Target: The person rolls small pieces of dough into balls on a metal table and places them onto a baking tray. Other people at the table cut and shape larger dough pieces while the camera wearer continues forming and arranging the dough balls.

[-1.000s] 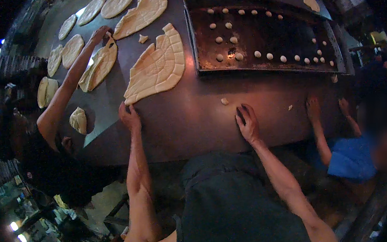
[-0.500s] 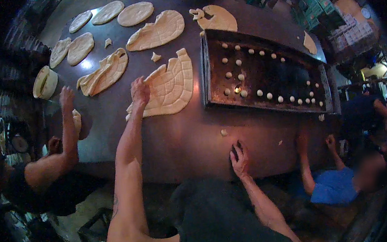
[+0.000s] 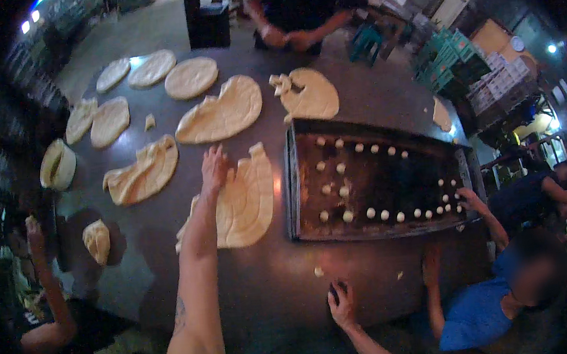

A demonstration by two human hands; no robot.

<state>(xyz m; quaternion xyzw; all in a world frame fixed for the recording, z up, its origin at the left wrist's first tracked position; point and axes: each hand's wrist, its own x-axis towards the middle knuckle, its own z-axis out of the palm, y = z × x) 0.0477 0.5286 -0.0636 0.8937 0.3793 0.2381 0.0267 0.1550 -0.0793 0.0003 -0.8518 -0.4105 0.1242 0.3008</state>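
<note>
My left hand (image 3: pixel 213 166) reaches forward over the upper left of a scored, torn dough sheet (image 3: pixel 249 206), fingers bent and apart; whatever lies under the fingertips is unclear. Low in the middle, my right hand (image 3: pixel 342 299) rests on the metal table (image 3: pixel 285 277) near its front edge, fingers loosely spread, just below a dough scrap (image 3: pixel 317 271). Left of my arm lie a crumpled dough piece (image 3: pixel 97 241) and a folded, cut sheet (image 3: pixel 140 171). Above are a torn oval (image 3: pixel 218 109) and a round with a piece cut out (image 3: pixel 309 92).
A dark tray (image 3: pixel 397 178) holds several dough balls at right. Several flat rounds (image 3: pixel 190 78) and a bowl (image 3: pixel 56 165) are at left. Co-workers stand across (image 3: pixel 298 23), at left (image 3: pixel 45 322) and right (image 3: pixel 471 318). Green crates (image 3: pixel 448 64) and a stool (image 3: pixel 366 44) stand beyond.
My left hand moved from the sheet's lower corner toward its top. The left co-worker's arm drew back; the right co-worker's hand reached the tray. The camera view has tilted upward.
</note>
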